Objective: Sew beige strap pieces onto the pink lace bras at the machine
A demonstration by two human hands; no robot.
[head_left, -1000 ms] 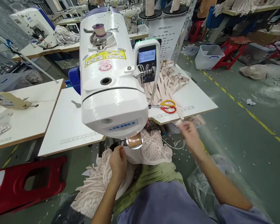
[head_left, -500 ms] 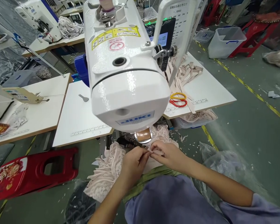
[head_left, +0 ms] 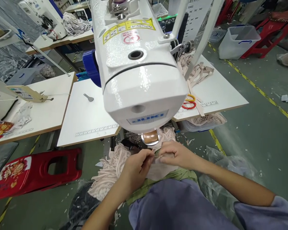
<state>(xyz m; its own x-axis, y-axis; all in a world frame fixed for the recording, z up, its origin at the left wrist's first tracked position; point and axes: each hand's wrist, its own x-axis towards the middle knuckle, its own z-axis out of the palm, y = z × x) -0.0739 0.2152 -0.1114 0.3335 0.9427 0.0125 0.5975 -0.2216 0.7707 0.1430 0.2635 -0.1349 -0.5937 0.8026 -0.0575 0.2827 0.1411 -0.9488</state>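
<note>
My left hand [head_left: 137, 167] pinches the end of a thin beige strip of fabric [head_left: 156, 156] between thumb and forefinger. Close beside it, my right hand [head_left: 177, 155] has its fingers closed on the same strip; the fingers partly hide it. Pale beige fabric [head_left: 159, 170] hangs below the hands, over a green cloth [head_left: 187, 175] on the lap. Just ahead is the white sewing machine head [head_left: 144, 86], with a shiny metal-rimmed part [head_left: 151, 137] under it. A bunch of beige lace garments [head_left: 110, 172] lies left of my left hand.
Scissors with yellow and red handles [head_left: 189, 104] and beige straps [head_left: 199, 75] lie on the right white tabletop [head_left: 227, 92]. A small grey tool [head_left: 88, 97] rests on the left tabletop [head_left: 84, 111]. A red stool [head_left: 38, 174] stands at lower left, a clear plastic bag [head_left: 230, 169] at right.
Both hands stay close together at the strip; the right fingers have curled in more and come slightly apart from the left. The view has shifted a little, putting the machine further right.
</note>
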